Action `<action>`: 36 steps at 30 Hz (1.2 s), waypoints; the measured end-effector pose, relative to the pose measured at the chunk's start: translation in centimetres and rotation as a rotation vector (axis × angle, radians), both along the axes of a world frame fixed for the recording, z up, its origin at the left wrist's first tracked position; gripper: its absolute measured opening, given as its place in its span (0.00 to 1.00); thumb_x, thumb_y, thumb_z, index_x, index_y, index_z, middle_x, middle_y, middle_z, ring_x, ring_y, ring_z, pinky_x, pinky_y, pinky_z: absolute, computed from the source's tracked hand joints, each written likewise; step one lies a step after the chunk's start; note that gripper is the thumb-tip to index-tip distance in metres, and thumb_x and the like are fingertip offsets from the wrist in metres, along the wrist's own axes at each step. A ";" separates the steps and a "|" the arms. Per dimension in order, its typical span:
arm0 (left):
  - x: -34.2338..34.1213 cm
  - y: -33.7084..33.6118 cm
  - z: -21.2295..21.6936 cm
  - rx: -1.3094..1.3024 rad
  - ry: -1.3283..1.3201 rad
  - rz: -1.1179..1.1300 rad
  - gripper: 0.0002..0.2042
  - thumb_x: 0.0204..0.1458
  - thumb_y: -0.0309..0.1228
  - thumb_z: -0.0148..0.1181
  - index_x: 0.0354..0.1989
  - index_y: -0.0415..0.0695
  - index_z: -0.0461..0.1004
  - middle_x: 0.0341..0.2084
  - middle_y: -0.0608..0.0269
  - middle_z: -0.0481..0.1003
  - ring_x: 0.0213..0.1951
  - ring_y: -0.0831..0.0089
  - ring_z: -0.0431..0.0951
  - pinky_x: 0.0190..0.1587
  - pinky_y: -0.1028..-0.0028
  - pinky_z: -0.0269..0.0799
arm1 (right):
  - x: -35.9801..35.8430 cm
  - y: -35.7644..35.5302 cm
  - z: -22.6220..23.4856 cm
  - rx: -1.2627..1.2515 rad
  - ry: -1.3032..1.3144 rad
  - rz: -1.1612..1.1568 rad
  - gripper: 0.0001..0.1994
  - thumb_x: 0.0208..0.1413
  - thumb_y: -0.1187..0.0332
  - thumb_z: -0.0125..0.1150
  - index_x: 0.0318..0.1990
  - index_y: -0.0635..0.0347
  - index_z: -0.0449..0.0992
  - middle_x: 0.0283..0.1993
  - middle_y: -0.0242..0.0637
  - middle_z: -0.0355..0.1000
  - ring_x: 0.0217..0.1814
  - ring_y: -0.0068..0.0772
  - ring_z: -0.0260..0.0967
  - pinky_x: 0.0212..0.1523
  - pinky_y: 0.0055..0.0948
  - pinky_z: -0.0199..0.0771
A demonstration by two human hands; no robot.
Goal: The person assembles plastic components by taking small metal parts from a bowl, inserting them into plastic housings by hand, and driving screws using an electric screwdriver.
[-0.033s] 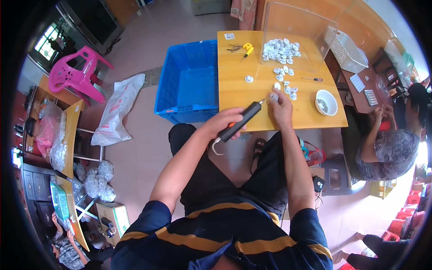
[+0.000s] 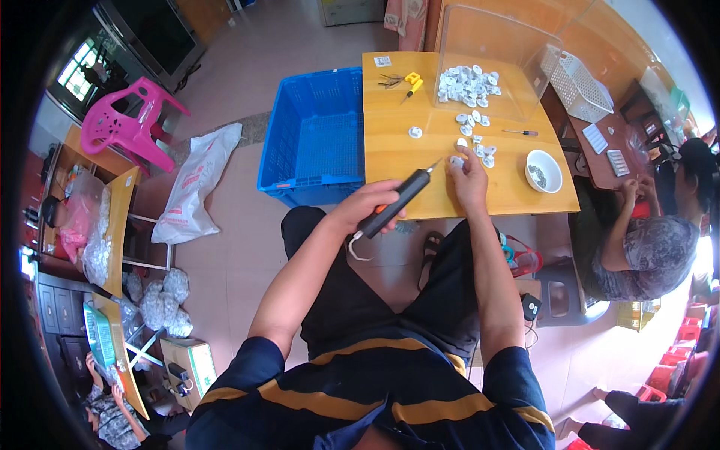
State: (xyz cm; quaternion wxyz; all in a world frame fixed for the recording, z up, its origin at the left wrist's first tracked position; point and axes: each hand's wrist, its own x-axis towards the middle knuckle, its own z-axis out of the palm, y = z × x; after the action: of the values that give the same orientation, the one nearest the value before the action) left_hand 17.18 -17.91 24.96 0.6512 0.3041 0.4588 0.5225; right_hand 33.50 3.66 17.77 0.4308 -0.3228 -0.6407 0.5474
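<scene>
My left hand (image 2: 366, 205) is wrapped round a black electric screwdriver (image 2: 403, 199) with an orange button, its bit pointing up and to the right over the table's front edge. The bit stands apart from my right hand (image 2: 472, 182), whose fingers pinch a small white plastic part (image 2: 456, 161) just above the table. Fingers partly hide that part. Beyond my right hand lie several loose white round parts (image 2: 488, 160), and one white part (image 2: 415, 132) sits alone to the left. To the right is a white bowl (image 2: 554, 166) with small metal pieces, probably screws.
A clear plastic box (image 2: 517, 97) at the back surrounds a pile of white parts (image 2: 469, 84). A small screwdriver (image 2: 520, 133) and yellow-handled tools (image 2: 413, 84) lie on the table (image 2: 390, 161). Left stands a blue crate (image 2: 319, 150); at right sits another person (image 2: 645, 240).
My left hand and the electric screwdriver have shifted slightly left and down, and the bit has drawn away from the white part. My right hand has barely moved.
</scene>
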 end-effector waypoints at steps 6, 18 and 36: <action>-3.6 -6.2 -0.4 0.044 -0.005 0.147 0.25 0.62 0.32 0.51 0.67 0.40 0.59 0.34 0.57 0.78 0.25 0.73 0.80 0.25 0.75 0.78 | -2.1 -2.2 4.8 0.452 -0.674 0.015 0.13 0.50 0.68 0.68 0.41 0.57 0.73 0.39 0.49 0.77 0.39 0.57 0.75 0.40 0.48 0.75; -7.5 -9.8 -1.2 0.145 -0.113 0.302 0.26 0.63 0.36 0.48 0.67 0.39 0.57 0.35 0.53 0.78 0.26 0.72 0.80 0.24 0.76 0.79 | -5.5 -4.7 14.3 0.136 0.046 0.149 0.12 0.58 0.70 0.64 0.48 0.63 0.75 0.44 0.38 0.77 0.38 0.27 0.76 0.42 0.26 0.76; -6.7 -9.4 -1.4 0.172 -0.173 0.184 0.30 0.61 0.36 0.54 0.69 0.38 0.56 0.37 0.53 0.78 0.27 0.72 0.80 0.29 0.75 0.79 | 4.3 -19.9 36.0 -0.270 0.961 1.718 0.03 0.58 0.75 0.65 0.38 0.61 0.84 0.42 0.45 0.75 0.35 0.34 0.73 0.36 0.27 0.74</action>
State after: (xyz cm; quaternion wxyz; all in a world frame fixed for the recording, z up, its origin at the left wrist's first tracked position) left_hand 10.49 -27.30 23.51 0.6095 0.2691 0.3803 0.6414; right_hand 37.82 -16.25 53.77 0.0615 0.4607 -0.3468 0.8147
